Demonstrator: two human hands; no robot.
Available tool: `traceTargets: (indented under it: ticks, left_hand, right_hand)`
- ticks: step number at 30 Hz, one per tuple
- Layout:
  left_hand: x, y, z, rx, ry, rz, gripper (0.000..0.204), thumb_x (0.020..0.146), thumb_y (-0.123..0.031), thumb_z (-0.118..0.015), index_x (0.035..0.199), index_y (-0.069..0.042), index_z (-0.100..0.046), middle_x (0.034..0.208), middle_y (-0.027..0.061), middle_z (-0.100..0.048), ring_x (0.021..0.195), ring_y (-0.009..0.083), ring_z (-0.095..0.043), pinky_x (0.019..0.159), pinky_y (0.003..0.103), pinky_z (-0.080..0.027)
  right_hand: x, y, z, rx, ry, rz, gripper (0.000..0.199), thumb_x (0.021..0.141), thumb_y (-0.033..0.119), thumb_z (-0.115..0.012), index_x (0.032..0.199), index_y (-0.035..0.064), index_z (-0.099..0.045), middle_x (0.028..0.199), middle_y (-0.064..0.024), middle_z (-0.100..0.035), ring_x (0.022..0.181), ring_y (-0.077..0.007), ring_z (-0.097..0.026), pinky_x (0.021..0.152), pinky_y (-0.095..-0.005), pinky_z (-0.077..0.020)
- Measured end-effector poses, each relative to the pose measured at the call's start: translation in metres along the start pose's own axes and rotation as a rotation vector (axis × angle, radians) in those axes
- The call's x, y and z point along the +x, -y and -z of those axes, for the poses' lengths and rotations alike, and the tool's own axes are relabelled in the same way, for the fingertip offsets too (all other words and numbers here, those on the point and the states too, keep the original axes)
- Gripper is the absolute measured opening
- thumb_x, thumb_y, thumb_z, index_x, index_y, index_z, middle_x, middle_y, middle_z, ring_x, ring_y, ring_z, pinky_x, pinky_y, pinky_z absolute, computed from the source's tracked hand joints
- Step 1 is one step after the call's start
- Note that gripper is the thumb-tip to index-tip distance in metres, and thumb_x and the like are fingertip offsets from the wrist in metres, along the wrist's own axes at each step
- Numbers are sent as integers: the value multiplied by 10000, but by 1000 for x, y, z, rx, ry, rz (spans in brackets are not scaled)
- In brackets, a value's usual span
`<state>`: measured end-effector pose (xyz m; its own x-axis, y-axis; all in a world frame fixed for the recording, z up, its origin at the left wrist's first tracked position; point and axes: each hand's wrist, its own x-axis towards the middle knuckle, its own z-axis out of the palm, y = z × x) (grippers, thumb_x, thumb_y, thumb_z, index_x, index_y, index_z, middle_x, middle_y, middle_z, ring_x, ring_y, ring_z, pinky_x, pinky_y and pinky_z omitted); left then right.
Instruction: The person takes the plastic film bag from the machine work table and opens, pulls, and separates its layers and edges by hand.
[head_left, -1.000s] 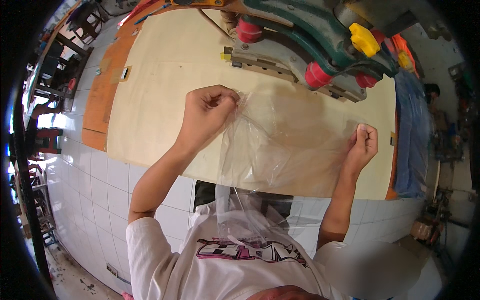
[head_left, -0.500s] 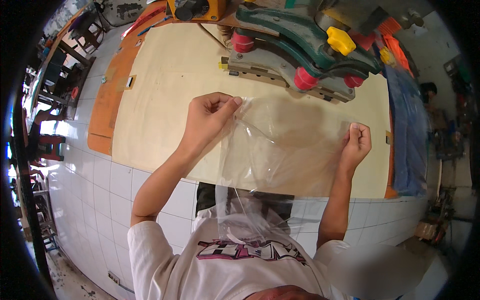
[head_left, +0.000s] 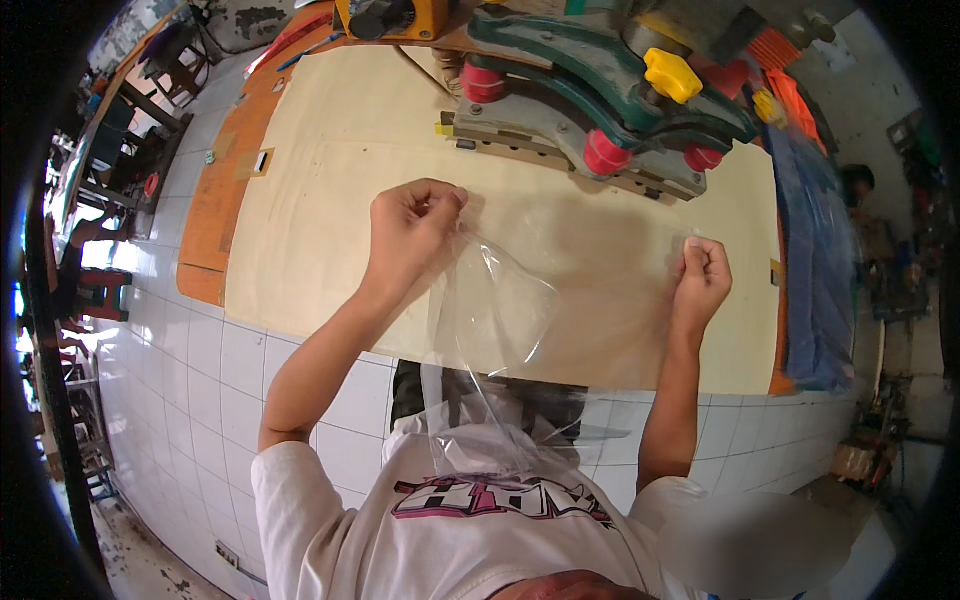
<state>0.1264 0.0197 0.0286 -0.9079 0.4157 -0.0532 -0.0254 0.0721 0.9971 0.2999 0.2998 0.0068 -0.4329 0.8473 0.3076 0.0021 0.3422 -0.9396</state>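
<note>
A clear plastic sheet (head_left: 500, 310) stretches between my two hands, and its lower part hangs past the table's near edge against my shirt. My left hand (head_left: 415, 225) pinches its far left corner, fingers curled and thumb pressed on top. At the far right corner my right hand (head_left: 703, 280) is closed on the sheet too, thumb against the fingers. Creases and shine run through the sheet's left half. Whether it is one layer or a bag, I cannot tell. Beneath it lies the pale yellow cover (head_left: 320, 220) of the worktable.
A green press-like machine (head_left: 600, 90) with red rubber feet and a yellow knob (head_left: 672, 76) stands over the table's far side. A yellow-orange device (head_left: 395, 18) sits to its left. Blue plastic (head_left: 815, 270) hangs along the right edge. White floor tiles (head_left: 190, 370) surround the table.
Both hands have shifted slightly left with the plastic sheet, the right one also a little farther away. The sheet's creases have changed shape. Both hands keep their hold.
</note>
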Motion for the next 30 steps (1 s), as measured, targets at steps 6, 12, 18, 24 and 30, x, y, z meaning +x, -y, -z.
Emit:
traceTargets:
  ticks: [6,12,18,24,30]
  left_hand:
    - [39,13,15,80,0,7,205,879,-121,-634,850,74,-689,642,48,-622,576,90,-603,542,248,-473]
    - [66,23,21,211,55,89,193,860,-84,-598,849,78,-701,694,86,-672,608,118,-630,596,266,-509]
    - [81,25,25,327,55,-7,202,780,-47,-554,828,73,-709,736,118,-707,634,147,-637,636,273,-511]
    - [88,25,24,448,63,-90,152,742,-65,-607,780,29,-720,663,117,-683,590,158,-617,625,288,-495]
    - [88,20,21,546,-16,-121,143,742,-138,-693,739,1,-723,630,117,-666,559,193,-608,608,306,-485]
  right_hand:
    - [6,4,-17,-222,137,-152,159,916,95,-615,779,23,-580,573,12,-492,513,-59,-432,469,-258,-355]
    - [22,-15,-29,-575,168,104,146,866,156,-650,795,37,-603,635,-86,-615,569,-225,-582,582,-356,-469]
    - [27,3,-44,-830,158,-42,174,829,252,-682,832,78,-683,772,-102,-699,745,-315,-677,662,-424,-516]
    - [24,5,-48,-807,81,-59,155,819,240,-692,854,91,-718,765,-98,-701,726,-314,-673,659,-416,-516]
    - [25,7,-53,-765,39,-101,176,805,247,-704,806,72,-725,739,-108,-691,698,-318,-663,652,-415,-510]
